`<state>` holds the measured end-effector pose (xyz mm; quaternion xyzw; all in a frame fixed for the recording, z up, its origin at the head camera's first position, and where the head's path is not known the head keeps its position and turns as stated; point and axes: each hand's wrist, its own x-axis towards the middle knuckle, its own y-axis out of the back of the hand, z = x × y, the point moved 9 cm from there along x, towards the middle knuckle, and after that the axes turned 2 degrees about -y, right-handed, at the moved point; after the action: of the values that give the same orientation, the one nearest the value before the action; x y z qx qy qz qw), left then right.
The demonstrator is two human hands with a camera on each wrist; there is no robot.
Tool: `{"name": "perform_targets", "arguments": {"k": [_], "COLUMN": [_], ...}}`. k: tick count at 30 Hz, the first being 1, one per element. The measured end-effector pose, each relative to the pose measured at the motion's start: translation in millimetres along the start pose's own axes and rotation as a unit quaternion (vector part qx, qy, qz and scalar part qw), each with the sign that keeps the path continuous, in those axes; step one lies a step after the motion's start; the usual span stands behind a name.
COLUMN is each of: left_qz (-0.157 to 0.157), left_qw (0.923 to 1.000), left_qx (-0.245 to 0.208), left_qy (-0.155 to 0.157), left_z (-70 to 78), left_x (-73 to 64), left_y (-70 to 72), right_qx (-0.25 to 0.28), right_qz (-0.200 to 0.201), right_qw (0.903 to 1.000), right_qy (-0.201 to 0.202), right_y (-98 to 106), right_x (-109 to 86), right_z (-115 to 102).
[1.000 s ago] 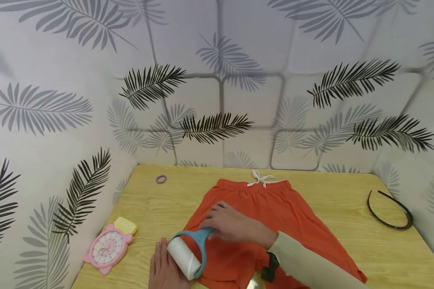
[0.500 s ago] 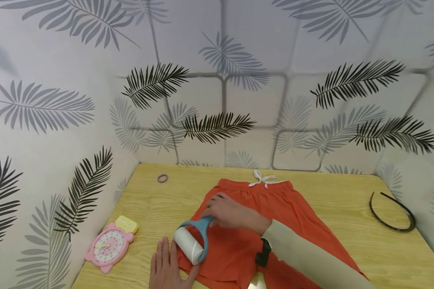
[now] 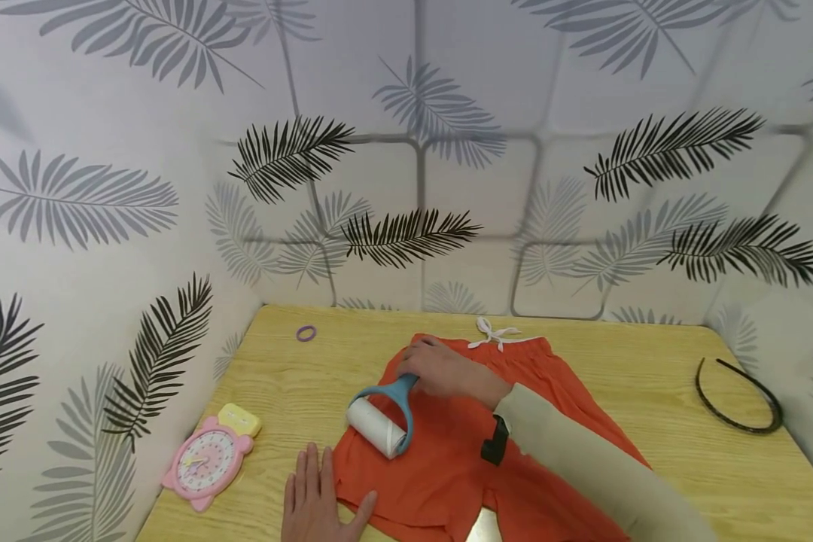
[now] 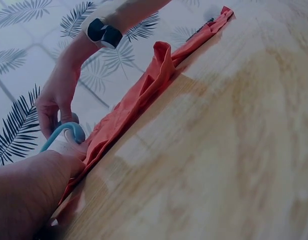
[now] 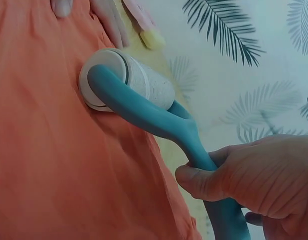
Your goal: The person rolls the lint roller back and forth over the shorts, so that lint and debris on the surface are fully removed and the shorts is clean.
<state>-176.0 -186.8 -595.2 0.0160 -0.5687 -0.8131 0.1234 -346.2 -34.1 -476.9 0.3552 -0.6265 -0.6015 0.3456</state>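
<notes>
Orange-red shorts (image 3: 440,459) with a white drawstring lie flat on the wooden table. My right hand (image 3: 440,366) grips the blue handle of a lint roller (image 3: 377,427); its white roll rests on the left leg of the shorts. In the right wrist view, thumb and fingers wrap round the handle (image 5: 194,145) and the roll touches the cloth. My left hand (image 3: 318,500) lies flat at the lower left edge of the shorts, fingers straight and spread, the thumb on the hem. The left wrist view shows the left hand (image 4: 33,185) low beside the cloth.
A pink toy clock (image 3: 206,461) with a yellow top lies at the table's left edge. Behind it is a purple hair tie (image 3: 306,333). A black headband (image 3: 741,403) lies at the right. Leaf-patterned walls enclose the table's back and sides.
My right hand has moved the lint roller up and to the right over the shorts, away from my left hand. The left thumb has come into view, spread onto the hem.
</notes>
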Motion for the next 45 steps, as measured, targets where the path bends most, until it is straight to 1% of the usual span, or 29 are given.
{"name": "perform_targets", "arguments": {"k": [3,8,12,16,18,21,24,26,30,33,37,40,42,45], "left_qz": [-0.001,0.003,-0.001,-0.005,-0.002,0.007,0.015,0.017,0.009,0.001,-0.003,-0.002,-0.002,-0.002], "left_qw": [1.0,1.0,1.0,0.9999,0.9999,0.9998,0.9997,0.9997,0.9998,0.9998,0.9998,0.9998,0.9998,0.9998], "left_qx": [-0.003,0.003,0.008,0.008,0.012,0.018,0.019,0.018,0.019,0.018,0.019,0.02,0.02,0.02], "left_qy": [0.002,0.002,0.005,0.005,0.004,0.0,-0.001,-0.002,0.001,0.002,0.001,0.001,0.002,0.004], "left_z": [0.4,-1.0,-3.2,-2.9,-2.0,-0.9,-1.6,-2.4,-3.9,-3.6,-3.5,-3.5,-3.7,-4.0], "left_x": [0.3,0.4,1.0,2.1,1.9,1.2,0.5,0.5,2.1,3.3,4.3,4.3,4.2,2.8], "left_y": [1.3,0.6,-2.5,-4.8,-5.5,-5.2,-4.0,-3.6,-4.6,-7.1,-8.4,-8.2,-8.3,-8.8], "right_qx": [-0.006,-0.012,0.004,0.022,0.028,0.023,0.001,-0.027,-0.061,-0.065,-0.051,-0.024,-0.01,-0.001], "right_qz": [-0.008,-0.038,-0.066,-0.084,-0.077,-0.06,-0.043,-0.032,-0.011,-0.007,-0.007,0.007,0.019,0.03], "right_qw": [0.9999,0.9979,0.9929,0.9846,0.983,0.9846,0.9873,0.9881,0.9866,0.9829,0.9775,0.979,0.9823,0.988], "right_qy": [-0.011,-0.05,-0.099,-0.151,-0.164,-0.162,-0.153,-0.148,-0.151,-0.172,-0.205,-0.202,-0.186,-0.152], "right_y": [0,-5,-2,5,10,16,24,30,43,52,60,64,68,71], "right_x": [2.0,7.1,9.0,3.0,-1.6,-7.7,-12.2,-14.2,-19.5,-28.9,-41.9,-48.4,-51.1,-54.2], "right_z": [16,55,88,115,125,137,147,154,169,181,190,184,172,142]}}
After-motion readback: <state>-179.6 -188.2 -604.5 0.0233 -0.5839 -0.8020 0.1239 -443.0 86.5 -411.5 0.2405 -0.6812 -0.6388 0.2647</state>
